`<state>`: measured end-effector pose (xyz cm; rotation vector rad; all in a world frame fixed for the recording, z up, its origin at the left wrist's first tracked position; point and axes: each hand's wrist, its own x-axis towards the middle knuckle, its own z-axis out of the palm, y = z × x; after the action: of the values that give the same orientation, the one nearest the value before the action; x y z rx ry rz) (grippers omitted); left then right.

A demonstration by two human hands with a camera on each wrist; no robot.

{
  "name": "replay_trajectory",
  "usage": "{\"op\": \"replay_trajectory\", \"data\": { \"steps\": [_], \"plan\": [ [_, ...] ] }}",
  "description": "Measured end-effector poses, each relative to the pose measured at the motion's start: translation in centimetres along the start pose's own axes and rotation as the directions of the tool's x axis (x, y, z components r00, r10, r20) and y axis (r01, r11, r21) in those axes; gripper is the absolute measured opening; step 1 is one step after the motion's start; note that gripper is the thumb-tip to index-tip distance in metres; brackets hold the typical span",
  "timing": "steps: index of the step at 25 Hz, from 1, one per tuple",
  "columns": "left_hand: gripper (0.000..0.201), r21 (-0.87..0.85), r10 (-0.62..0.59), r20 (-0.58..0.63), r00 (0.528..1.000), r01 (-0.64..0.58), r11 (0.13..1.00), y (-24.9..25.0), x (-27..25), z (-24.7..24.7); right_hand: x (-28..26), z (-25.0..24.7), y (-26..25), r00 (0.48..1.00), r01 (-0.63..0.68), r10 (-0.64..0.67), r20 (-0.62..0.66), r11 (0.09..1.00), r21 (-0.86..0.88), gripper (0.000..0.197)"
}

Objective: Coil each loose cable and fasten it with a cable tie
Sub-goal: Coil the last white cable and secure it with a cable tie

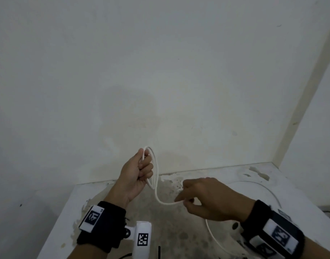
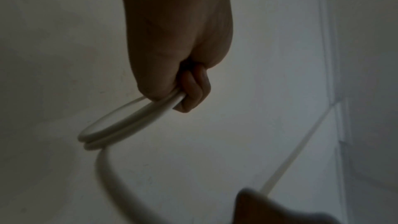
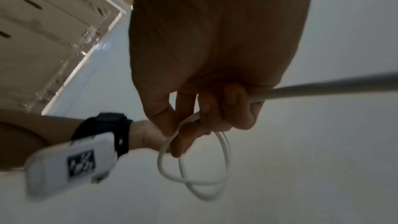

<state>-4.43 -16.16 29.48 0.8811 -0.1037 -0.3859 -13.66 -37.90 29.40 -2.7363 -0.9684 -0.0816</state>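
A thin white cable (image 1: 156, 176) is partly coiled. My left hand (image 1: 140, 172) is raised in front of the wall and grips two or three loops of it in a fist; the left wrist view shows the loops (image 2: 129, 122) leaving the curled fingers. From the coil the cable dips down to my right hand (image 1: 201, 199), which pinches the strand (image 3: 189, 122) between thumb and fingers lower and to the right. Behind that hand the loose cable (image 1: 214, 238) trails down and away over the table. No cable tie is visible.
A white table (image 1: 85, 199) with a worn, stained top meets a plain white wall (image 1: 160, 71), with a corner at the right. A thin dark object (image 1: 159, 252) pokes up at the bottom edge. Drawer fronts (image 3: 32, 23) show in the right wrist view.
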Motion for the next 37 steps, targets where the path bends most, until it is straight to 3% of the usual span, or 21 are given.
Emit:
{"op": "replay_trajectory", "data": {
  "steps": [4,8,10,13,16,18,19,21,23,26,30,32,34,37],
  "plan": [
    [0.034,0.235,-0.064,0.030,0.998,0.055,0.970,-1.9,-1.0,2.5,0.8,-3.4,-0.3,0.971,0.061,-0.042,-0.235,0.995,0.074,0.015],
    [0.034,0.515,-0.182,0.123,0.976,0.094,0.852,-2.8,-2.2,4.2,1.3,-3.5,2.4,0.896,-0.064,0.146,-0.419,0.977,0.203,0.017],
    [0.032,0.432,-0.272,0.154,0.950,0.183,0.883,-3.1,-2.2,4.8,0.9,-2.8,4.0,0.862,-0.137,0.272,-0.428,0.938,0.320,0.017],
    [0.026,0.164,-0.345,0.211,0.914,0.315,0.935,-3.4,-1.7,5.4,0.2,-1.2,5.2,0.820,-0.117,0.377,-0.431,0.847,0.519,0.025],
    [0.026,0.016,-0.326,0.269,0.906,0.334,0.942,-4.5,-1.6,6.0,0.1,1.1,5.3,0.859,-0.094,0.386,-0.337,0.765,0.637,0.025],
    [0.027,-0.104,-0.275,0.314,0.909,0.320,0.942,-5.4,-1.5,6.2,0.3,2.6,5.6,0.821,-0.140,0.472,-0.322,0.712,0.688,0.017],
    [0.028,-0.156,-0.252,0.329,0.910,0.316,0.936,-5.9,-1.4,6.4,0.2,3.1,5.9,0.794,-0.175,0.534,-0.290,0.658,0.732,0.022],
    [0.027,-0.189,-0.228,0.278,0.933,0.286,0.939,-6.6,-1.0,6.2,-0.4,3.9,6.4,0.763,-0.214,0.621,-0.177,0.501,0.838,0.034],
    [0.022,-0.029,-0.236,0.149,0.960,0.243,0.970,-6.7,-0.6,5.7,-1.1,3.6,6.7,0.782,-0.162,0.608,-0.133,0.406,0.899,0.031],
    [0.041,0.277,-0.326,0.050,0.944,0.301,0.913,-5.8,-0.4,4.5,-1.5,2.8,7.0,0.819,-0.184,0.548,-0.170,0.532,0.826,0.026],
    [0.066,0.429,-0.441,0.057,0.896,0.377,0.821,-4.2,-0.6,5.4,-0.8,2.4,7.3,0.866,-0.207,0.463,-0.189,0.677,0.706,0.025],
    [0.065,0.435,-0.405,0.047,0.913,0.346,0.831,-4.6,-0.7,6.3,-0.4,2.0,7.5,0.869,-0.221,0.452,-0.200,0.717,0.661,0.032],
    [0.045,0.381,-0.372,0.095,0.924,0.311,0.871,-5.3,-0.8,7.1,0.2,1.6,8.0,0.853,-0.263,0.484,-0.195,0.722,0.640,0.036],
    [0.037,0.136,-0.317,0.144,0.937,0.299,0.945,-6.2,-0.7,7.7,1.2,1.9,8.3,0.839,-0.301,0.530,-0.123,0.641,0.706,0.026]
  ]
}}
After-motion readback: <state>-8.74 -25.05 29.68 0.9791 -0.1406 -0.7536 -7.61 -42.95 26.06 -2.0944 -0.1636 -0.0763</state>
